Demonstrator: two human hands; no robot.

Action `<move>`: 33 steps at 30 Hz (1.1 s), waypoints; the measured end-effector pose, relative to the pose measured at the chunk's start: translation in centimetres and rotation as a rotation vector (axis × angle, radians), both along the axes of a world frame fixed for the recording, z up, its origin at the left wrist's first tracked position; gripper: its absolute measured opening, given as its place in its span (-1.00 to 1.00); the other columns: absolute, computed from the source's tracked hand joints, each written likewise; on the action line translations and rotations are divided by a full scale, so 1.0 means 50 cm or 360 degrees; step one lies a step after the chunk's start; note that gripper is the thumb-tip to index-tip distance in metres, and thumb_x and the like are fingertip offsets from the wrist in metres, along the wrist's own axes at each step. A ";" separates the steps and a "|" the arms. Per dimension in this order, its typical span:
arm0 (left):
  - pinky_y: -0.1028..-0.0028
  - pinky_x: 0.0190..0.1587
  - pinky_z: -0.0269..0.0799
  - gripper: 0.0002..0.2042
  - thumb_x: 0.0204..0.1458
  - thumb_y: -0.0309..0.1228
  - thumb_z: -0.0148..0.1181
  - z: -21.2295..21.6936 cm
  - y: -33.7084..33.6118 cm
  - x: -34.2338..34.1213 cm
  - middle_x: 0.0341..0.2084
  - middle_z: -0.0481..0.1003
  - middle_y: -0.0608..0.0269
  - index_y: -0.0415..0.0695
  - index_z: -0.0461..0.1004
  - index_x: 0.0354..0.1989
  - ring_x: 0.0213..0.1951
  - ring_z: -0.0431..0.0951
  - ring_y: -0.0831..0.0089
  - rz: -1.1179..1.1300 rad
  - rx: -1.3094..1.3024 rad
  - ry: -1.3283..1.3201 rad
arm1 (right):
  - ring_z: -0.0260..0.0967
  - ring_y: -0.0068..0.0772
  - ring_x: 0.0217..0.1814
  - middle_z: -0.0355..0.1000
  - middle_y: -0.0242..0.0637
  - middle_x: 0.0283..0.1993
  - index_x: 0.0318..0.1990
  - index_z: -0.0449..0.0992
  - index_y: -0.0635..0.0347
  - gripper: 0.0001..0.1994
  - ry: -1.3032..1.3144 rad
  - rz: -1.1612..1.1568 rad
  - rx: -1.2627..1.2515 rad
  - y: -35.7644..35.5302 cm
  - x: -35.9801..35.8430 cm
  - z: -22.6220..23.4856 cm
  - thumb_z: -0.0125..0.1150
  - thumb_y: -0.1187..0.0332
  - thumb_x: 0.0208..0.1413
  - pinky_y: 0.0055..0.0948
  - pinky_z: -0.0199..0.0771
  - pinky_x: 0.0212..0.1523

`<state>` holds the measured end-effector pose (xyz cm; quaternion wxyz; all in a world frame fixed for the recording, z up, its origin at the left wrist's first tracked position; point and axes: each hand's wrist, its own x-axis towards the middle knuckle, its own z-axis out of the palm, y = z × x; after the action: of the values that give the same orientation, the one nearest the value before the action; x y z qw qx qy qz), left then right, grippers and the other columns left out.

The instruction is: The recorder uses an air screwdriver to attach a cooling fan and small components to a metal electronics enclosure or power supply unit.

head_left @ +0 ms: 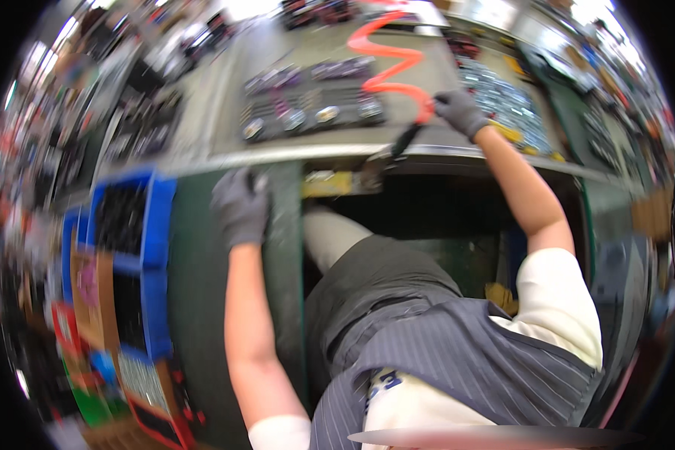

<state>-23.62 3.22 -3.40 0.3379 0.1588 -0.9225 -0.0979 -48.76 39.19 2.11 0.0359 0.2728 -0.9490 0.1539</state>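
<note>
My left hand [241, 206], in a grey glove, is above the dark green panel [225, 300] beside the bench edge. Its fingers are curled in, and anything inside them is hidden. My right hand [461, 114], gloved alike, is curled at the bench's front edge, right beside the lower end of an orange coiled air hose [394, 71]. Whether it grips the hose is blurred. From the hose end a dark air tool [386, 161] hangs at the bench edge, close to a yellow block [328, 184]. On the bench, several dark parts with round silvery ends [307, 101] lie in rows.
Blue bins [157, 262] with black parts and a cardboard box [94, 300] stand at the left. A heap of shiny metal pieces [506, 101] lies at the far right of the bench. Under the bench is a dark open space [450, 214]. The surroundings are blurred.
</note>
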 end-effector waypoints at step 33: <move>0.17 0.30 -0.19 -0.17 -0.29 -0.42 0.07 0.009 0.177 -0.123 0.30 -0.03 0.14 -0.01 -0.09 0.31 0.32 -0.08 0.13 0.0373 -0.0259 -0.1201 | 0.37 -0.09 0.00 0.44 -0.14 -0.04 -0.09 0.50 0.05 -0.64 0.0114 -0.2464 0.0347 1.135 0.352 0.170 0.13 0.08 0.01 -0.25 0.32 0.02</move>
<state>-29.80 12.08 -2.94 -0.0043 0.2605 -0.9622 0.0798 -31.17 95.92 10.62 0.1367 -0.4600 -0.8771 -0.0178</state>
